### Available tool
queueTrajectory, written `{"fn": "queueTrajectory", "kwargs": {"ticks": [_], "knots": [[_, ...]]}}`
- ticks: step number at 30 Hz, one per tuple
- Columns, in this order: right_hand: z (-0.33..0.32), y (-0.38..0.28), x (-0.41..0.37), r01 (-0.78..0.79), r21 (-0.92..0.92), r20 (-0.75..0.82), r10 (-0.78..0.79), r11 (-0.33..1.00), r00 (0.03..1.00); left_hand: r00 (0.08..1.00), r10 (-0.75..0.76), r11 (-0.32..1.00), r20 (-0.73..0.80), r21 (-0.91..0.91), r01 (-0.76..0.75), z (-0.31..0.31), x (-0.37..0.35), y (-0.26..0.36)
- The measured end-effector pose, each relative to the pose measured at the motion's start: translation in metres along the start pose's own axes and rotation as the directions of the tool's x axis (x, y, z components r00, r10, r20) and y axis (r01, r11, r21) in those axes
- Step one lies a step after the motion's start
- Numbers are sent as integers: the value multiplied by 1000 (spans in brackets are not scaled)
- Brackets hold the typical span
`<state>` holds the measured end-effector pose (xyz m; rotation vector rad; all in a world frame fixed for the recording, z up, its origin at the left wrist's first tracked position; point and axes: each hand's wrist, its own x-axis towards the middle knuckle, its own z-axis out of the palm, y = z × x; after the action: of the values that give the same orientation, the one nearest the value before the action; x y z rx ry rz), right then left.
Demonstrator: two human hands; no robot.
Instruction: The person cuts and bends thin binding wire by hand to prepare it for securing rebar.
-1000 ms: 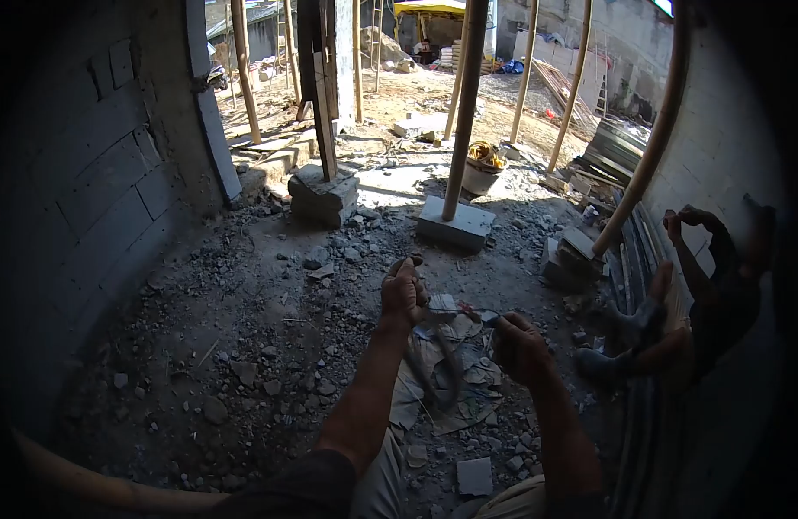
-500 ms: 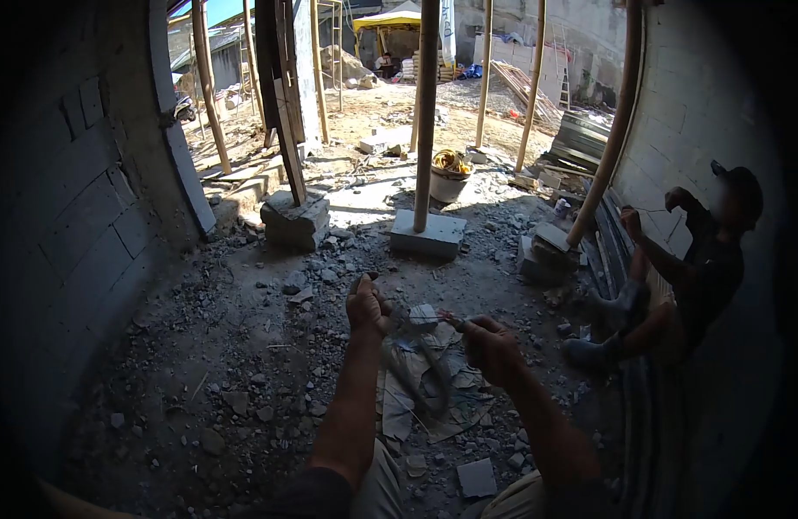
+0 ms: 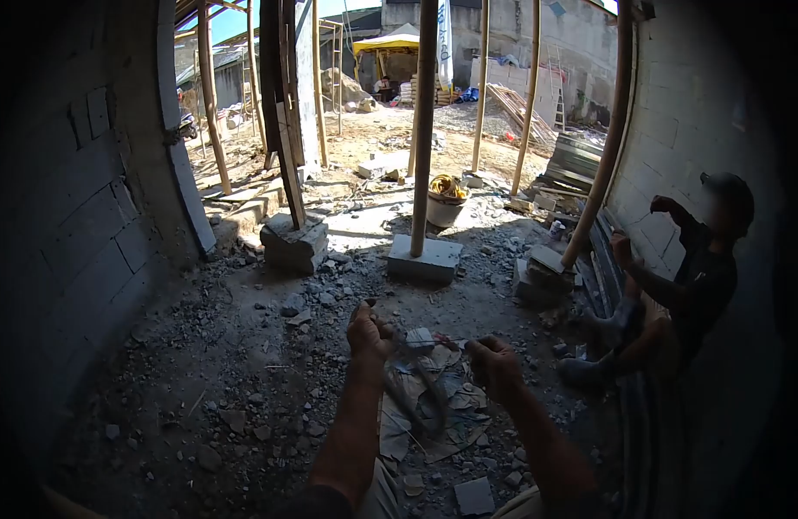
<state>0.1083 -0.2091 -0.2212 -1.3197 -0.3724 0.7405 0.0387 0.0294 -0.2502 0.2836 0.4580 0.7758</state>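
My left hand [image 3: 370, 334] is closed in a fist in front of me, with a small dark tip showing above it. Below and right of that fist hangs a blurred grey loop [image 3: 429, 402] of thin stiff material. My right hand [image 3: 496, 363] is pinched shut a short way to the right, at about the same height. Close to its fingertips is a small reddish piece [image 3: 447, 343], smeared by motion. I cannot tell what either hand grips. Beneath both hands, flattened sheets [image 3: 464, 415] lie on the rubble, and a pale block piece [image 3: 420, 338] shows behind the gap between them.
Another person [image 3: 706, 268] sits by the right wall, arms raised. Wooden poles stand on blocks, among them a middle block [image 3: 425, 259] and a left block [image 3: 293, 245]. A bucket [image 3: 447, 208] with yellow coiled material stands behind. Gravel [image 3: 234, 372] covers the floor; long strips lie along the right wall.
The view has tilted up slightly, so the scene sits lower. My right hand has shifted slightly away from the reddish piece. The other person's raised hands have moved a little.
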Motion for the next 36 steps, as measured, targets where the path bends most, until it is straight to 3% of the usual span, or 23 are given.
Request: {"fn": "queueTrajectory", "kwargs": {"ticks": [1,2,3,5,8,9,11,14,17,21,23,25,26,27,29,30,32,33,35,36], "knots": [[10,-7,-11,-29,33,127,24,999,992,999,14,1000,-46,-22,-16,-1,5,1],[10,0,-13,-54,-43,376,67,998,924,999,9,1000,-46,-16,-10,-4,9,-1],[26,-8,-30,-67,-309,424,200,949,883,999,6,1000,-48,-11,-6,-4,10,-2],[47,9,-42,210,-660,540,261,722,800,1000,-10,1000,-29,21,11,-1,5,-6],[14,62,-10,355,-837,472,220,416,854,999,-28,997,-21,71,30,13,-19,-13],[-5,76,4,382,-837,439,64,392,896,1000,-19,1000,-2,20,19,13,-19,-9],[-15,52,10,107,-823,188,89,558,978,999,0,996,38,-91,3,12,-17,-4],[-6,22,-4,-35,-702,178,223,711,959,999,30,988,31,-155,-25,9,-8,3],[3,28,-8,-137,-676,252,401,724,881,996,-3,995,93,-102,13,8,-10,-3],[13,32,1,-212,-473,233,353,855,906,943,-230,965,240,178,190,24,-35,-42],[5,35,7,-211,-444,236,341,871,910,890,-299,937,346,281,205,23,-41,-53],[3,25,1,-225,-472,207,355,852,912,932,-256,953,257,227,200,29,-40,-49],[-9,30,3,-248,-444,241,381,861,893,934,-218,967,281,194,168,25,-33,-41],[-17,35,5,-271,-382,173,356,883,918,962,-180,973,203,182,144,26,-30,-32],[-27,40,10,-294,-264,34,314,919,949,974,-109,989,200,117,87,23,-27,-20],[-20,27,6,-251,-168,31,260,953,965,987,-41,989,156,147,18,23,-24,-19],[-5,9,-3,-194,-37,242,197,980,950,993,98,970,69,216,-111,22,-18,-18],[1,4,-9,-172,37,336,150,984,930,995,87,975,56,200,-97,18,-14,-17],[12,14,-13,-185,-166,528,246,969,813,997,65,984,35,165,-70,12,-4,-19],[21,15,-16,-76,-405,540,306,911,784,996,69,983,55,164,-77,11,-5,-25]]}}
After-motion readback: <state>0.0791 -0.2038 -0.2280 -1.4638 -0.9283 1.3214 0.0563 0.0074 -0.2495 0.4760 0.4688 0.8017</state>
